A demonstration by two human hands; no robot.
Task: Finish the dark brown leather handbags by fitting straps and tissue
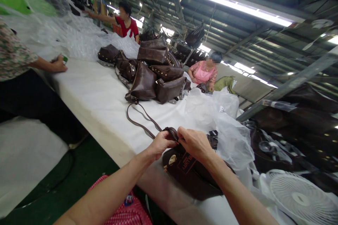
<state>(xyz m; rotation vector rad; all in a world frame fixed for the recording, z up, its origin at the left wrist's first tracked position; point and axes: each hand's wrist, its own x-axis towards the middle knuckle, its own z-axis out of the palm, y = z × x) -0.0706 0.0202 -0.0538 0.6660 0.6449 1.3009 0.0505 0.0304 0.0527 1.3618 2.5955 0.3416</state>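
A dark brown leather bag (pixel 190 175) lies at the near edge of the white table (pixel 92 95), with a hang tag on its front. Its long thin strap (pixel 142 121) loops away across the table. My left hand (pixel 161 144) is closed in a pinch on the strap's gathered end at the top of the bag. Touching it from the right, my right hand (pixel 195 144) is also closed, its fingers on the same strap end.
A pile of brown bags (pixel 153 74) sits mid-table, with clear plastic wrap (pixel 224 123) to its right. Three other people work around the table; one person's hand (pixel 58 65) rests at the left edge. A white fan (pixel 301 197) stands at lower right.
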